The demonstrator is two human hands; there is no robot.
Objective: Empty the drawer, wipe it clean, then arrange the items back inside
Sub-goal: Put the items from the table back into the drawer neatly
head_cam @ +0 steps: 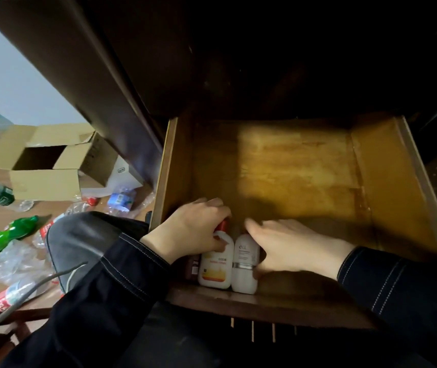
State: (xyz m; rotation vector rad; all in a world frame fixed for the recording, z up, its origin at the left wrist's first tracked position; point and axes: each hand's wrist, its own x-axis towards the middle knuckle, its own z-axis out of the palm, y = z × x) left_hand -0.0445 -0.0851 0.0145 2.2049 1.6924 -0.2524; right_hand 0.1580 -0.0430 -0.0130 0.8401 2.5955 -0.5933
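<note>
Nearly the whole drawer (387, 181) lies bare beyond my fingertips, its yellowish wood floor worn and streaky, so I judge I'm at the start of putting things back, though it could equally be the tail of emptying; I cannot tell if it has been wiped. My left hand (191, 229) curls around the neck of the red-capped bottle (216, 264), smooth cream plastic with flat shoulders. Touching it, the white bottle (245, 264) is a rounded cylinder with a silver band. My right hand (291, 245) lies against it, fingers mostly straight; blur hides any grip. A small dark item (193, 266) sits under my left wrist.
</note>
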